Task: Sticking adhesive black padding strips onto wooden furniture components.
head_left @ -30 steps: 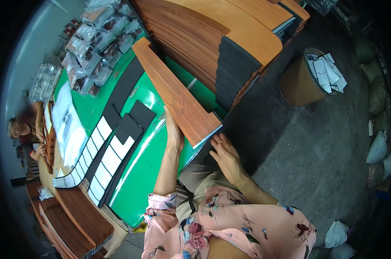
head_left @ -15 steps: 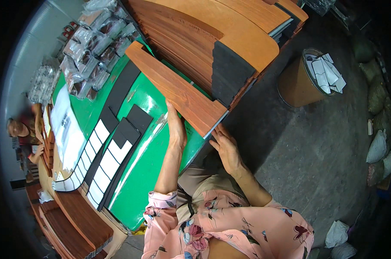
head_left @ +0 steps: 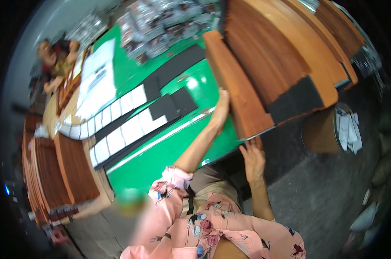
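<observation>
A curved brown wooden board (head_left: 243, 90) with a pale near edge stands at the left front of a stack of similar boards. My left hand (head_left: 220, 114) is against its left side, closed on the edge, with some fingers hidden by the wood. At the board's near end is my right hand (head_left: 253, 162); its fingers are stretched and apart, with the tips touching the lower corner. Left of my hands, black strips (head_left: 180, 103) and white-sectioned strips (head_left: 126, 127) lie on the green tabletop (head_left: 174, 144).
Plastic-wrapped packs (head_left: 152, 26) are piled at the back of the table. A brown bin (head_left: 323, 131) with white scraps stands at right. More curved boards (head_left: 77, 170) are stacked at left. A person (head_left: 53, 60) sits beyond the far left table edge.
My view has turned, so the table, board and bin sit further right in the picture. Both hands stay at the same board, and the right hand's fingers look more spread.
</observation>
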A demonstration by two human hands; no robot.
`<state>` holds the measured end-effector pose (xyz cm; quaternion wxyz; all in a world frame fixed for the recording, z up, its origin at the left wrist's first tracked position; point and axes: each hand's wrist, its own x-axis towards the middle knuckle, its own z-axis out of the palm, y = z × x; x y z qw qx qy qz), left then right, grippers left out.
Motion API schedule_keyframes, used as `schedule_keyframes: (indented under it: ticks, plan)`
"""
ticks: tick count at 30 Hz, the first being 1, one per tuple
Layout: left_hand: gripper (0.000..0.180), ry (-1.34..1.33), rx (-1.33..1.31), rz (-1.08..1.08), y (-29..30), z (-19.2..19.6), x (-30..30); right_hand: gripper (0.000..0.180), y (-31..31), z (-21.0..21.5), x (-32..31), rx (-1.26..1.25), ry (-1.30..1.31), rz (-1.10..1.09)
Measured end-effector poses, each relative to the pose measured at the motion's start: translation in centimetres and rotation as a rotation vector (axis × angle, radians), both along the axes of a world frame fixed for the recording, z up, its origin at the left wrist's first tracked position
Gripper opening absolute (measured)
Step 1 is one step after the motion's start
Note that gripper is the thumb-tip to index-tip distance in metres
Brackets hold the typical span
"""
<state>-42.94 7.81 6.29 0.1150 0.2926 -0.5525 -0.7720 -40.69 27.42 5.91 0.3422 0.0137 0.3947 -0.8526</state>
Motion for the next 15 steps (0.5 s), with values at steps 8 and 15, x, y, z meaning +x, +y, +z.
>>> schedule_keyframes:
  ticks: [8,15]
  plan:
    - [0.051,0.102,-0.346,-0.015,0.9,1.1,9.4,0.049,1.9,-2.2,1.6,0.302,0.108,-0.086]
    - [0.028,-0.247,-0.664,0.338,1.5,3.9,30.7,0.008,0.3,-1.3,8.7,0.202,0.247,0.377]
